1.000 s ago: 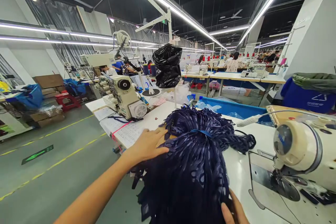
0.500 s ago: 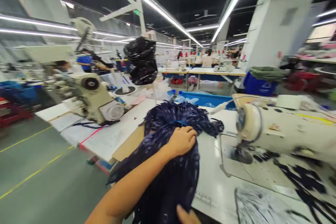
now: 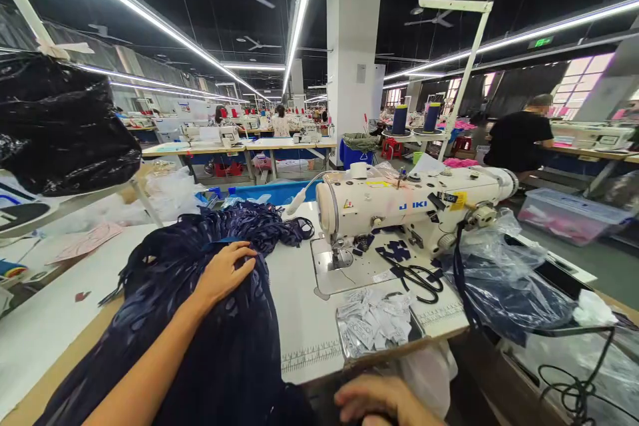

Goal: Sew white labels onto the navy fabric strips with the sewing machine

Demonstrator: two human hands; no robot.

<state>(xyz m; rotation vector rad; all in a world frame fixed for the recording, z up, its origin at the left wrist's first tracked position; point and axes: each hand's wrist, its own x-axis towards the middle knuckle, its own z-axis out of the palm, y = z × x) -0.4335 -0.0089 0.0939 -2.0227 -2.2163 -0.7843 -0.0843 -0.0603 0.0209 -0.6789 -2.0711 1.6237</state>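
A large bundle of navy garments (image 3: 164, 286) with many thin straps is draped over the white table towards me. A blue band shows near the top of the bundle. On the bundle lies my left hand (image 3: 224, 274), fingers stretched over the fabric and thumb apart. My right hand (image 3: 384, 401) hovers at the bottom edge, below the tabletop. Its fingers are loosely bent and a little apart, with nothing visible in them. Black scissors (image 3: 418, 281) and a tray of white labels (image 3: 374, 321) lie to the right of the bundle.
A white sewing machine (image 3: 389, 203) stands right of the bundle, navy scraps (image 3: 398, 251) beneath its arm. Black plastic (image 3: 60, 126) hangs at left. Clear bags with dark fabric (image 3: 519, 286) lie at right. A person in black (image 3: 519, 140) is beyond.
My view has swung right, showing the whole sewing machine and the scissors. My left hand stays on the navy bundle; my right hand is now away from the bundle, to its right.
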